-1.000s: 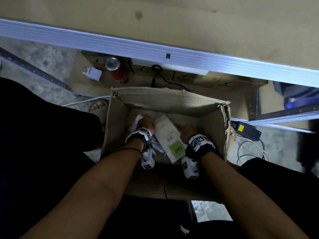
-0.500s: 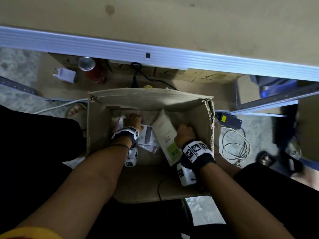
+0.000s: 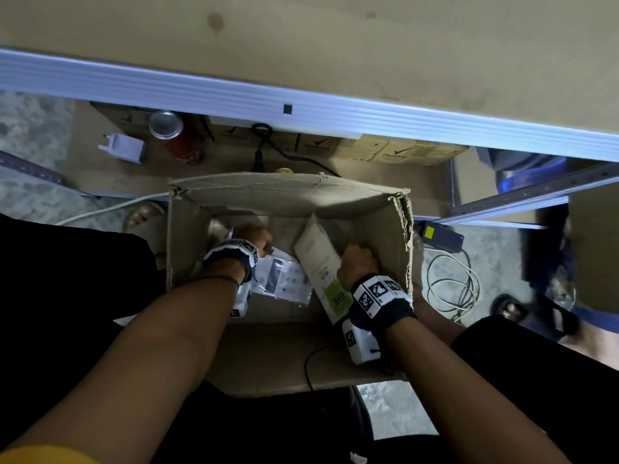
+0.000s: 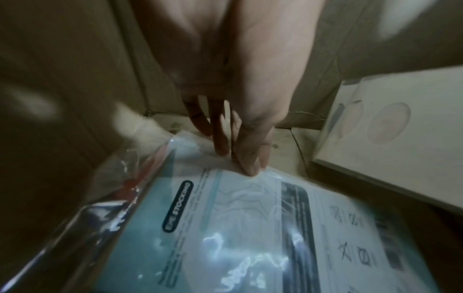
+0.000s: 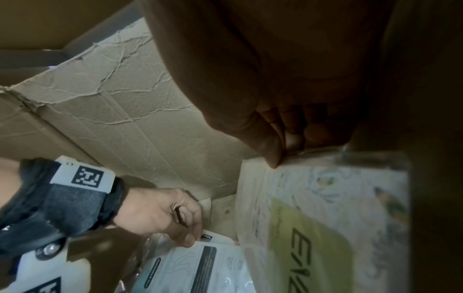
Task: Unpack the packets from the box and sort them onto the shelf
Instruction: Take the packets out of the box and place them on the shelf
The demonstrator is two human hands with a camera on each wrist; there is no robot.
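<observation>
An open cardboard box stands on the floor below me. My left hand reaches into its left side and pinches the far edge of a clear plastic stocking packet that lies flat on the bottom; the fingertips meet the packet's edge. My right hand grips a long pale packet with a green label, tilted up on its side against the box's right half. In the right wrist view the fingers curl over that packet's top edge.
A metal-edged shelf board runs across above the box. Under it stand a red can, a white plug and brown cartons. A black adapter and coiled white cable lie right of the box.
The right hand has lifted the green-label packet from flat to standing on its side. The left hand has shifted onto the stocking packet's edge, now uncovered.
</observation>
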